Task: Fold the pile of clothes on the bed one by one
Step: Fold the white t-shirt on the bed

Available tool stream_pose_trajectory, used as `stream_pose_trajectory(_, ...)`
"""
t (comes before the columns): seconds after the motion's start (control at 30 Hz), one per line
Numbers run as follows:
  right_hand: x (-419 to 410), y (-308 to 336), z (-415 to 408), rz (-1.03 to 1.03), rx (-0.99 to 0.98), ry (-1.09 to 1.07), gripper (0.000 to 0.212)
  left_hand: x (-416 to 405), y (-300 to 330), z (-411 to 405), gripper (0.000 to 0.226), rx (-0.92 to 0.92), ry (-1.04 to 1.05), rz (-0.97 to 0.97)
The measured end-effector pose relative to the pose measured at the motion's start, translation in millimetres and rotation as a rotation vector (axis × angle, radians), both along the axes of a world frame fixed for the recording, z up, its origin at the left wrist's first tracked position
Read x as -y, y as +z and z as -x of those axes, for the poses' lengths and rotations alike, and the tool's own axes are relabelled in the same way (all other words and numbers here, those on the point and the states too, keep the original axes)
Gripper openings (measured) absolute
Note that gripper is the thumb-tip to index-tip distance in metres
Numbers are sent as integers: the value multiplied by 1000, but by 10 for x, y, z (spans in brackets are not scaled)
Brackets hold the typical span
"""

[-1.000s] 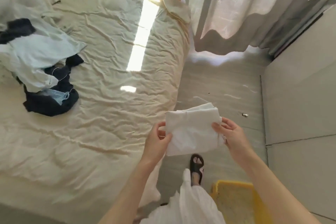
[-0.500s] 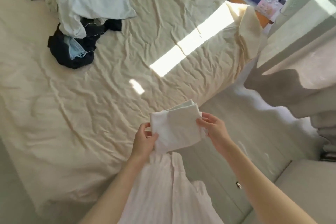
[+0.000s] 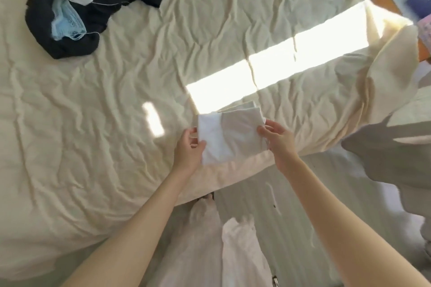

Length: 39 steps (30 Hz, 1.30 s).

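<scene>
— Item and orientation?
— Folded white garment (image 3: 229,137) held above the bed (image 3: 116,123) near its edge, long axis running left to right.
— Hands?
— Left hand (image 3: 189,149) pinches the left edge; right hand (image 3: 278,138) pinches the right edge. Both forearms extended forward.
— Remaining work?
— Pile of clothes (image 3: 93,0) far left, well apart.

Bare forearms; loose white striped garment (image 3: 205,240) hangs below.
</scene>
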State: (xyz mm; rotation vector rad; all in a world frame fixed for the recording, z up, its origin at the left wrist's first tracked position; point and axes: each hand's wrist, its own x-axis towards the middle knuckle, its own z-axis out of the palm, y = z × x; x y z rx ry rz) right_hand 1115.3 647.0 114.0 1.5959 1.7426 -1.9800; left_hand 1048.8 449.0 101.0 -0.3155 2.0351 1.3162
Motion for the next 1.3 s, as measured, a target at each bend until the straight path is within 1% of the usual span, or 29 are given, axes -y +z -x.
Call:
stream_pose_trajectory(0.13,-471,-164,384,-35,-76,31,27,-458,-185,333,29,-56,54,-36)
stream_pose_trajectory(0.27,-792,-454,710,-110,-74,81,34,-795,-448,548,37,-149,111,16)
stream_pose_trajectory(0.33,-825,-596,742,-254,-18,157,36,-871,-567,525,41,-133,125,77)
stream_pose_trajectory(0.4,-780,-678,632,-495,77,301,40,-893,-615,419,48,-111,101,144)
stream_pose_trajectory(0.43,-736,-687,528,-627,78,386,42,-890,-617,326,49,-144,77,170)
stream_pose_trajectory(0.47,-679,-686,407,-759,30,470,42,-882,-599,230,49,-231,34,218)
stream_pose_trajectory(0.53,-575,-692,201,-971,-96,658,43,-905,-545,73,50,-507,-147,392)
stream_pose_trajectory(0.57,-544,-717,120,-1038,-139,779,45,-926,-539,21,51,-637,-271,462)
stream_pose_trajectory(0.6,-530,-754,57,-1063,-145,909,47,-955,-548,-10,52,-706,-421,497)
stream_pose_trajectory(0.63,-539,-793,20,-1051,-116,1020,49,-987,-575,-24,54,-711,-573,524)
stream_pose_trajectory(0.7,-623,-854,24,-984,-12,1168,52,-1038,-635,-24,59,-593,-814,627)
stream_pose_trajectory(0.77,-710,-878,60,-975,50,1254,52,-1053,-658,3,63,-484,-902,718)
stream_pose_trajectory(0.87,-764,-695,72,-962,75,1305,54,-1068,-495,-42,61,-436,-822,700)
stream_pose_trajectory(0.97,-705,-293,-54,-958,57,1343,57,-967,-142,-231,58,-386,-745,676)
stream_pose_trajectory(1.07,-571,212,-245,-922,-28,1342,56,-738,319,-542,58,-430,-702,659)
stream_pose_trajectory(1.13,-448,545,-358,-893,-110,1295,54,-512,648,-762,58,-433,-586,621)
stream_pose_trajectory(1.2,-313,822,-423,-915,-179,1258,53,-239,951,-932,58,-425,-403,592)
stream_pose_trajectory(1.3,11,1164,-476,-983,-277,1307,53,260,1351,-1158,57,-467,-184,611)
